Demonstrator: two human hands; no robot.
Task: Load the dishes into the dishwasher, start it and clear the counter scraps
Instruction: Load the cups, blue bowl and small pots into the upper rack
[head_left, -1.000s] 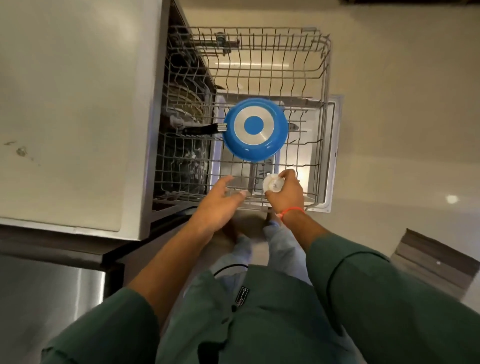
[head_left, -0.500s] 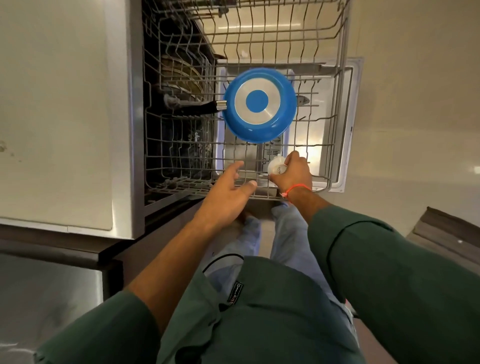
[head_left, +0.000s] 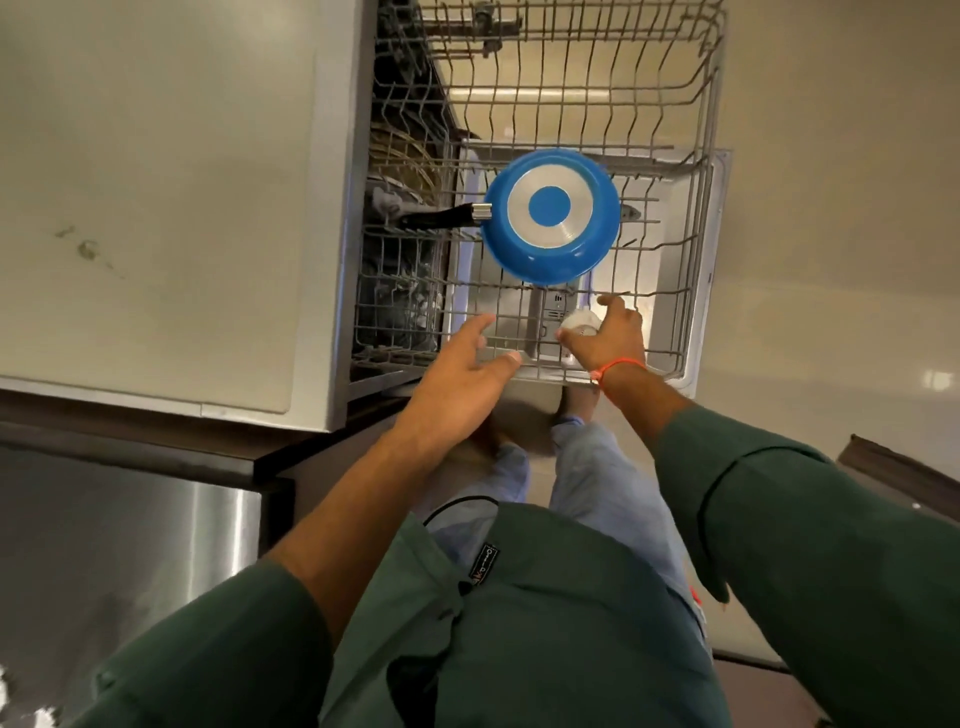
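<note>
Seen from the head camera, looking straight down: a person in a dark green top stands at an open dishwasher, its upper rack (head_left: 696, 218) pulled out over the lowered door (head_left: 719, 270). A blue frying pan (head_left: 550, 215) lies upside down in the middle of the rack, its silver base ring facing up and its black handle (head_left: 436, 219) pointing left toward the machine's dark interior.

The right hand (head_left: 615, 338), with an orange thread at the wrist, grips a small pale object (head_left: 579, 325) at the near edge of the rack, just near of the pan. It may be a small glass or cup, but it is too washed out to tell for sure. The left hand (head_left: 470, 364) hovers beside it at the rack's near rim, fingers spread and relaxed, holding nothing.

To the left lies a pale tabletop (head_left: 156, 208) with a few faint smudges (head_left: 85, 247).

This looks like the loading step, with the small item being set into the rack. The next move calls for seating it steadily between the wires, clear of the pan, then letting go.
</note>
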